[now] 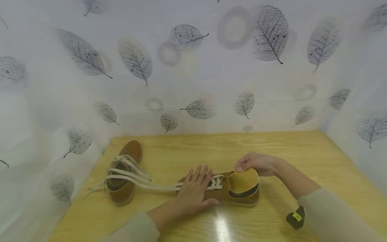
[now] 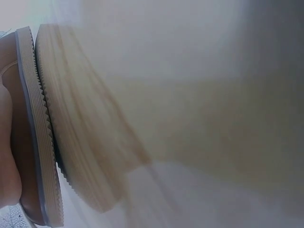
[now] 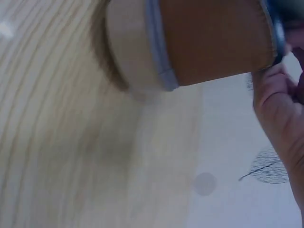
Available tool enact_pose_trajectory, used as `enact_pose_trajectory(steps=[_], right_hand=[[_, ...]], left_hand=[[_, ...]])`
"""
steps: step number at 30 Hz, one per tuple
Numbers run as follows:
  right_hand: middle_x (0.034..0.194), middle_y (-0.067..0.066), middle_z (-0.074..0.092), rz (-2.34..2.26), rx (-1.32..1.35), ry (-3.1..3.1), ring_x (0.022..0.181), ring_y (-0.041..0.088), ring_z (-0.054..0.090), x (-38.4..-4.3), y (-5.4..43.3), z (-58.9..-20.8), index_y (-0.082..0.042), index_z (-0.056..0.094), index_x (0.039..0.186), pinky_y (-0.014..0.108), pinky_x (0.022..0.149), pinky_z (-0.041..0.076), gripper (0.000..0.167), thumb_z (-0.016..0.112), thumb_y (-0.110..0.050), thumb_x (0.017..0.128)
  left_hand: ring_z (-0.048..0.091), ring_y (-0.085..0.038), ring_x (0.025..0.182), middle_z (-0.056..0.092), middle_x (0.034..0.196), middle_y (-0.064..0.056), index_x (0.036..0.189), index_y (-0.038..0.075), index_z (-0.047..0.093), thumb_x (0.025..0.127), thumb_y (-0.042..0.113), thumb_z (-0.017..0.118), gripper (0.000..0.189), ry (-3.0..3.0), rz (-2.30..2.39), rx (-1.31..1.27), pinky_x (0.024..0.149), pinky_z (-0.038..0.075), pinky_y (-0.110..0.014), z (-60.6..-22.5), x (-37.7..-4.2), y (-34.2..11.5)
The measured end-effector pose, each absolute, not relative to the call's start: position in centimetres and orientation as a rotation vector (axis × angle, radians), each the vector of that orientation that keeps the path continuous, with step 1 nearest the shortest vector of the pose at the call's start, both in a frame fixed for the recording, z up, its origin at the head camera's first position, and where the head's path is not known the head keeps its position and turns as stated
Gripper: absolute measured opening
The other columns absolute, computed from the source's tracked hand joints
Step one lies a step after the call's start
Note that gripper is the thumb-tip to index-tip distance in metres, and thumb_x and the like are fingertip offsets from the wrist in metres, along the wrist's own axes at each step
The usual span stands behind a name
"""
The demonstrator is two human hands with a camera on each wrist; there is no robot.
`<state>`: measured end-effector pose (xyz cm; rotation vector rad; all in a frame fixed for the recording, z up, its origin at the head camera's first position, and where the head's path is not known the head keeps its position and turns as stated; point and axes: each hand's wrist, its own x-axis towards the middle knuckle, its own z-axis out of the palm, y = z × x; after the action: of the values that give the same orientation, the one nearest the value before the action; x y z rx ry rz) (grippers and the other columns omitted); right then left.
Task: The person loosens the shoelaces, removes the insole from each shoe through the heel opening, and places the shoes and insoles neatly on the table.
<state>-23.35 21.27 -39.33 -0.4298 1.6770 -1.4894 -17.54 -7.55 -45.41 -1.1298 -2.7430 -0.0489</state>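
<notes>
A brown lace-up shoe [image 1: 223, 196] lies sideways on the table, its toe to the left. My left hand [image 1: 193, 191] rests flat over its front and laces, fingers straight. From the shoe's opening rises a rounded tan insole [image 1: 244, 181] with a pale edge. My right hand [image 1: 260, 164] pinches that edge between thumb and fingers, at the far side of the opening. The right wrist view shows the brown heel [image 3: 213, 42], with fingers at its dark collar. The ribbed sole edge [image 2: 40, 128] appears in the left wrist view.
A second brown shoe [image 1: 122, 198] stands at the left of the wooden table [image 1: 181, 225]. Long pale laces [image 1: 130, 176] loop over it and trail towards the first shoe. Behind the table hangs a white leaf-patterned curtain [image 1: 211, 74].
</notes>
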Motion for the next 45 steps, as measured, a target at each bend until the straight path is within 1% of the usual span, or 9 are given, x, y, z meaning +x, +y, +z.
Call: enact_pose_trajectory(steps=[3, 6, 8, 12, 24, 34, 39, 43, 45], right_hand=[[0.100, 0.007, 0.066, -1.377, -0.446, 1.872, 0.086, 0.015, 0.063, -22.6, 21.1, -38.0, 0.002, 0.064, 0.106, 0.029, 0.076, 0.056, 0.021, 0.061, -0.012, 0.090], [0.100, 0.007, 0.065, -1.219, -0.534, 2.074, 0.089, 0.018, 0.060, -21.5, 20.9, -36.3, 0.002, 0.063, 0.106, 0.030, 0.078, 0.054, 0.023, 0.065, -0.011, 0.087], [0.093, 0.006, 0.066, -1.098, -0.586, 2.198, 0.086, 0.019, 0.061, -20.7, 20.9, -35.2, 0.000, 0.065, 0.101, 0.031, 0.076, 0.054, 0.019, 0.066, -0.009, 0.084], [0.081, 0.002, 0.065, -0.999, -0.657, 2.310, 0.073, 0.015, 0.060, -19.6, 20.8, -34.1, -0.001, 0.065, 0.090, 0.025, 0.063, 0.054, 0.011, 0.069, -0.004, 0.081], [0.079, 0.000, 0.066, -0.972, -0.596, 2.425, 0.071, 0.012, 0.060, -17.9, 23.1, -33.3, -0.003, 0.065, 0.088, 0.024, 0.063, 0.052, 0.011, 0.071, -0.009, 0.081], [0.082, -0.003, 0.068, -0.959, -0.570, 2.504, 0.075, 0.008, 0.062, -15.9, 25.7, -32.5, -0.007, 0.066, 0.091, 0.024, 0.064, 0.053, 0.018, 0.072, -0.022, 0.082], [0.082, -0.004, 0.068, -0.964, -0.614, 2.503, 0.074, 0.005, 0.062, -16.0, 26.4, -32.3, -0.006, 0.066, 0.091, 0.023, 0.062, 0.053, 0.019, 0.071, -0.022, 0.083], [0.084, -0.003, 0.069, -0.926, -0.643, 2.551, 0.073, 0.006, 0.062, -16.0, 26.2, -32.6, -0.002, 0.067, 0.101, 0.024, 0.062, 0.053, 0.027, 0.071, -0.022, 0.084], [0.088, 0.001, 0.071, -0.869, -0.690, 2.648, 0.077, 0.010, 0.066, -15.7, 25.7, -32.7, -0.001, 0.066, 0.107, 0.026, 0.065, 0.055, 0.031, 0.069, -0.022, 0.085]], left_hand=[[0.019, -0.037, 0.142, 0.017, 0.156, -0.018, 0.151, 0.004, 0.014, 0.082, 0.075, 0.000, 0.100, -2.754, -0.051, -1.126, 0.114, 0.022, -0.055, -45.5, -17.5, -7.4], [0.019, -0.037, 0.142, 0.018, 0.156, -0.018, 0.151, 0.004, 0.015, 0.081, 0.075, -0.001, 0.101, -2.759, -0.058, -1.120, 0.114, 0.021, -0.055, -45.5, -17.5, -7.5], [0.019, -0.037, 0.142, 0.019, 0.156, -0.018, 0.151, 0.004, 0.016, 0.079, 0.076, -0.005, 0.103, -2.755, -0.059, -1.121, 0.114, 0.021, -0.055, -45.5, -17.6, -7.5], [0.020, -0.036, 0.142, 0.019, 0.156, -0.017, 0.151, 0.004, 0.017, 0.079, 0.076, -0.006, 0.104, -2.756, -0.048, -1.112, 0.114, 0.020, -0.055, -45.6, -17.6, -7.7], [0.019, -0.036, 0.142, 0.018, 0.156, -0.017, 0.151, 0.004, 0.016, 0.080, 0.075, -0.006, 0.103, -2.754, -0.041, -1.115, 0.115, 0.019, -0.055, -45.7, -17.6, -7.5], [0.021, -0.038, 0.142, 0.020, 0.155, -0.017, 0.150, 0.005, 0.019, 0.079, 0.075, -0.007, 0.103, -2.731, -0.052, -1.119, 0.114, 0.020, -0.056, -45.9, -17.5, -7.1], [0.021, -0.038, 0.141, 0.021, 0.155, -0.017, 0.150, 0.005, 0.019, 0.080, 0.076, -0.004, 0.102, -2.726, -0.064, -1.119, 0.114, 0.021, -0.056, -45.7, -17.5, -7.0], [0.021, -0.038, 0.142, 0.021, 0.155, -0.017, 0.150, 0.006, 0.019, 0.081, 0.075, -0.004, 0.101, -2.726, -0.035, -1.112, 0.113, 0.021, -0.056, -45.6, -17.5, -7.2], [0.020, -0.037, 0.142, 0.021, 0.155, -0.017, 0.150, 0.006, 0.018, 0.080, 0.075, -0.005, 0.101, -2.729, -0.023, -1.110, 0.113, 0.021, -0.056, -45.6, -17.5, -7.1]])
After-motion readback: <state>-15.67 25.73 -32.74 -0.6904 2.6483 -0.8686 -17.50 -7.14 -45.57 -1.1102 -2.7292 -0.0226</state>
